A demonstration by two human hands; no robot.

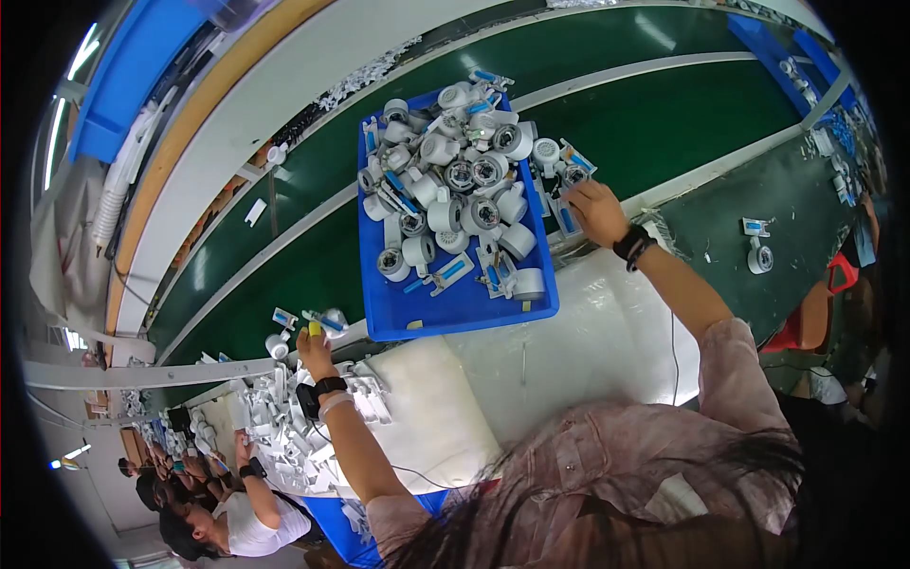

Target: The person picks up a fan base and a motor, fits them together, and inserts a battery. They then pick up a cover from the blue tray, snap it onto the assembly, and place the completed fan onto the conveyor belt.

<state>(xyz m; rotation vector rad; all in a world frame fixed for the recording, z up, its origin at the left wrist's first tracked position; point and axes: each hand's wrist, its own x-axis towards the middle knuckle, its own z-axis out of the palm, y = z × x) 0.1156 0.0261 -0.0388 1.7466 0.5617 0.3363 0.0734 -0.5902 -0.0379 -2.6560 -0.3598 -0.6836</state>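
A blue tray (431, 322) stands before me, heaped with round white-and-grey plastic parts (443, 213); several have flat white tabs with blue strips. To its right my right hand (597, 212) is closed, fingers bent at a round white part with a dark centre (574, 174). Left of the tray, my left hand (316, 353), with a yellow finger cover (314, 328), is closed beside a white part with a blue strip (327, 321). Its fingertips meet that part, though the grip itself is partly hidden. Both wrists wear dark bands.
A green conveyor (654, 128) runs behind the tray. Loose white plastic pieces (294, 427) pile up below my left hand. One part (759, 256) lies on the dark green table at right, near a red stool (806, 318). A co-worker (251, 526) sits at lower left.
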